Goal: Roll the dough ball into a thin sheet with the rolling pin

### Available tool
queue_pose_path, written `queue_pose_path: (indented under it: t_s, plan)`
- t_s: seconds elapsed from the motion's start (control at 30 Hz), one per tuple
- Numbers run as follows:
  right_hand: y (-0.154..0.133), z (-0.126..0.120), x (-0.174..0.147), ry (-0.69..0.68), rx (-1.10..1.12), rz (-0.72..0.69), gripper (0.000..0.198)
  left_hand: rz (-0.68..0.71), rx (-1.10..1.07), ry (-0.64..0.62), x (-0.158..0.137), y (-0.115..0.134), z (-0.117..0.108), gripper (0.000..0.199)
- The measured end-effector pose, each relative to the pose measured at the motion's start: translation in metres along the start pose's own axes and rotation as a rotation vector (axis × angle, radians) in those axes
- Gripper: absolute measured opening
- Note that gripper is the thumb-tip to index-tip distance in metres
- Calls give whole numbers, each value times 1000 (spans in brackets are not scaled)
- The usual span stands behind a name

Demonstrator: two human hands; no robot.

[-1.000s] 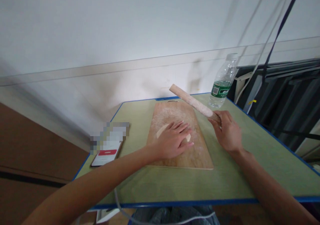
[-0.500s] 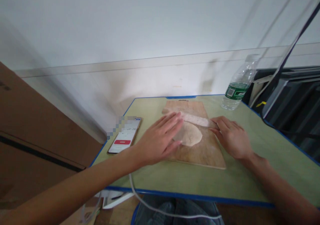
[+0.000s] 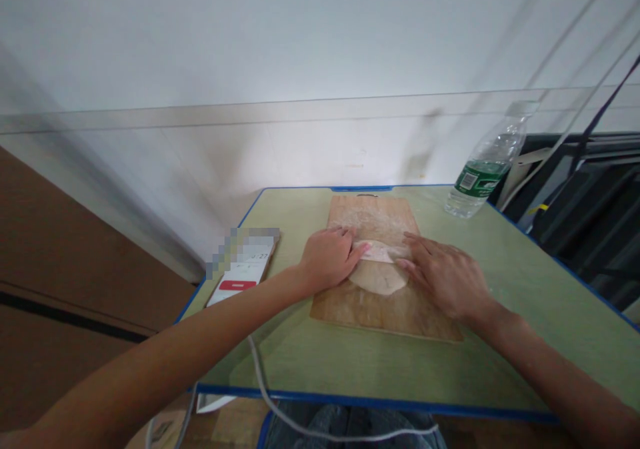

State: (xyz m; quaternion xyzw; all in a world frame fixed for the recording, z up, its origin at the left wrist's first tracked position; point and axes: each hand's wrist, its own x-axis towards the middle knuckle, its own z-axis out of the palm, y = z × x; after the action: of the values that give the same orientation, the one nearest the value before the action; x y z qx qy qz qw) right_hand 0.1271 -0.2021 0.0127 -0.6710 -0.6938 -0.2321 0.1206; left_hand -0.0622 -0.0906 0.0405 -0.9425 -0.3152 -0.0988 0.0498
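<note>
A flour-dusted rolling pin (image 3: 381,252) lies crosswise over a flat, roundish sheet of dough (image 3: 380,279). My left hand (image 3: 330,256) is closed over the pin's left end, thumb along its near side. At the other end, my right hand (image 3: 445,272) grips the pin, its fingers pointing inward and the thumb below. Both ends of the pin are hidden under my hands. Beneath the dough is a wooden cutting board (image 3: 385,319) with flour scattered on its far part.
A phone (image 3: 245,266) showing a timer lies at the left of the green table (image 3: 280,362). The water bottle (image 3: 480,169) stands at the back right. A white cable (image 3: 260,376) hangs over the near edge. Behind the table is a white wall (image 3: 300,149).
The rolling pin has come nearer to me, from the dough's far edge onto its middle. My left hand has gone from flat fingers to a grip, and my right hand has moved inward.
</note>
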Motion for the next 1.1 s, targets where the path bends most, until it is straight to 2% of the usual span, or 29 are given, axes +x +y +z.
queue_pose_path:
  t_s: [0.1,0.37,0.73,1.1]
  plan:
    - [4,4,7,-104,31,28,48,21,-2,-7,7,-2,1,55]
    - [14,4,25,-275,101,56,56,14,-42,-87,22,-11,5,60]
    - [30,21,45,-343,195,8,63,-32,-94,-216,45,-21,7,64]
    - [40,36,56,-403,229,64,60,-35,-89,-189,65,-29,12,60]
